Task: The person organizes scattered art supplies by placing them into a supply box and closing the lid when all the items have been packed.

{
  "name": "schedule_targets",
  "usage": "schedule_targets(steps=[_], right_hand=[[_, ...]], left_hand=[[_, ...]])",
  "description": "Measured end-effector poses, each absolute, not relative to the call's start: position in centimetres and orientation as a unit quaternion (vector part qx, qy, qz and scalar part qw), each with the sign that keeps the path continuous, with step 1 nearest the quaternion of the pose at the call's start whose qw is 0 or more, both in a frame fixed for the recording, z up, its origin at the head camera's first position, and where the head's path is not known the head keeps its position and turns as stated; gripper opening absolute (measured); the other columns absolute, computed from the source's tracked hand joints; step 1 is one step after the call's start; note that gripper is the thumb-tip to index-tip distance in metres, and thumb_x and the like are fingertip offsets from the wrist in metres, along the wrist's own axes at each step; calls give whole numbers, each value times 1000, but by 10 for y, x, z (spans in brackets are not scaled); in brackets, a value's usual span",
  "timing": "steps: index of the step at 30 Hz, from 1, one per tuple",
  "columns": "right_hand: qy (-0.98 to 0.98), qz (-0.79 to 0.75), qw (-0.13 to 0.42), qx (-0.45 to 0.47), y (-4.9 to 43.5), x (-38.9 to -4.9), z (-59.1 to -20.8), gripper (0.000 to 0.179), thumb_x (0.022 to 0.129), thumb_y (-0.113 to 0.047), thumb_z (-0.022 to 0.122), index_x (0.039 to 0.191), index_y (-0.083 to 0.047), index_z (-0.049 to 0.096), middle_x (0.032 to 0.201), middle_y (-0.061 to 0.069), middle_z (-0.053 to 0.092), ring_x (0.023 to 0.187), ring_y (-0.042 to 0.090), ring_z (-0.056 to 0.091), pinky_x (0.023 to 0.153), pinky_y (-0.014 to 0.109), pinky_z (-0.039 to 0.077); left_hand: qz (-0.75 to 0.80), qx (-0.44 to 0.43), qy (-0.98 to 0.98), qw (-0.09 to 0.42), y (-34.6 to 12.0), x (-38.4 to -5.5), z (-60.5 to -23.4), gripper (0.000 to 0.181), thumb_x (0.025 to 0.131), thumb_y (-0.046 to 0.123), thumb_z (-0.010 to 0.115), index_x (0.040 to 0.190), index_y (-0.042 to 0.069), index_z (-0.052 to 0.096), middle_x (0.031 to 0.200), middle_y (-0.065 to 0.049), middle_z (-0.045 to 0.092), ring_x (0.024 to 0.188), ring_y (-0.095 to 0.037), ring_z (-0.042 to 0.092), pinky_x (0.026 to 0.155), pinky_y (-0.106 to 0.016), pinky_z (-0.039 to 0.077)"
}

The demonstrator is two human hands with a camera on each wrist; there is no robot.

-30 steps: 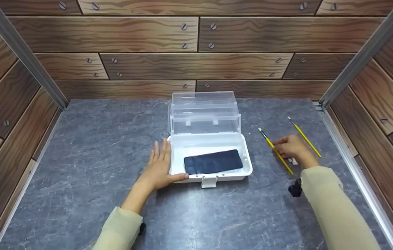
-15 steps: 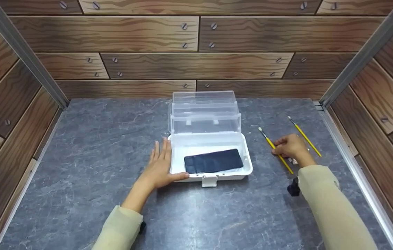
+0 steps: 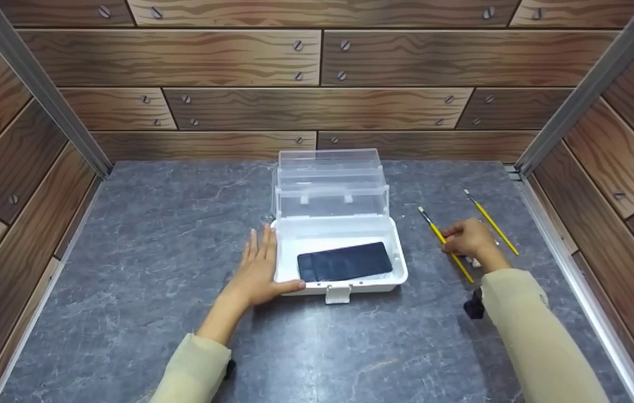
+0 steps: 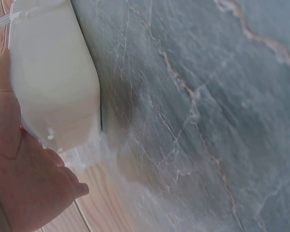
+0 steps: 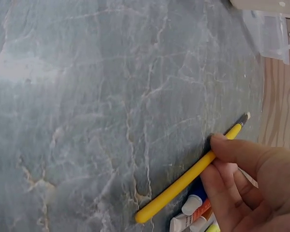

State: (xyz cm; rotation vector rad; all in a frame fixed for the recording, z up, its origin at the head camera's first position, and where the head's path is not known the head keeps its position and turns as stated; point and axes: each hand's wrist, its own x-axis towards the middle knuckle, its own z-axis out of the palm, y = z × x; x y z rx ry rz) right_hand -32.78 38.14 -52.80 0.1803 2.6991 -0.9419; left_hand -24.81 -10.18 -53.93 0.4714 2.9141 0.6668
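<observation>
Between thumb and fingers my right hand (image 3: 470, 239) pinches a yellow paintbrush (image 5: 179, 186) by its handle; the bristle end points away from me. In the right wrist view, several paint tubes (image 5: 197, 197) with white caps lie under that hand, partly hidden by it. My left hand (image 3: 256, 280) rests against the left side of a white plastic box (image 3: 375, 288), fingers straight along the wall and thumb on the front rim. Its clear lid (image 3: 330, 176) stands raised at the back. A black smartphone (image 3: 344, 262) lies slightly askew inside the box.
A second yellow paintbrush (image 3: 496, 224) lies to the right of my right hand. The box's white latch (image 3: 338, 294) hangs at its front. Wood-patterned walls (image 3: 238, 106) and metal rails (image 3: 585, 302) enclose the grey marbled table (image 3: 182, 224).
My right hand has shifted only slightly at the paintbrush handle. The left hand, box and smartphone stay put.
</observation>
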Motion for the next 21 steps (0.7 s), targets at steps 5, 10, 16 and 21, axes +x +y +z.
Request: schedule_targets(steps=[5, 10, 16, 21], right_hand=[[882, -443, 147, 69, 383, -327, -529, 43, 83, 2, 71, 123, 15, 61, 85, 5, 72, 71, 12, 68, 64, 27, 58], [845, -508, 158, 60, 382, -326, -523, 50, 87, 1, 68, 132, 17, 52, 92, 3, 73, 77, 9, 68, 67, 26, 58], [813, -553, 177, 42, 371, -327, -511, 56, 90, -3, 68, 138, 16, 46, 113, 10, 69, 93, 11, 69, 83, 29, 59], [798, -573, 184, 27, 359, -329, -501, 54, 92, -3, 66, 138, 16, 46, 111, 9, 67, 96, 11, 68, 88, 31, 58]], left_hand=[[225, 156, 960, 60, -101, -249, -540, 138, 71, 87, 59, 159, 3, -6, 166, -17, -10, 151, -45, -9, 123, -57, 6], [223, 158, 960, 66, -102, -248, -540, 137, 71, 87, 58, 159, 2, -5, 167, -18, -8, 151, -43, -12, 123, -57, 5], [225, 154, 960, 68, -102, -248, -539, 138, 71, 87, 58, 159, 3, -6, 167, -18, -7, 150, -43, -13, 123, -56, 4], [234, 161, 956, 68, -101, -248, -539, 138, 71, 85, 60, 158, 1, -6, 166, -19, -8, 150, -44, -11, 123, -57, 5]])
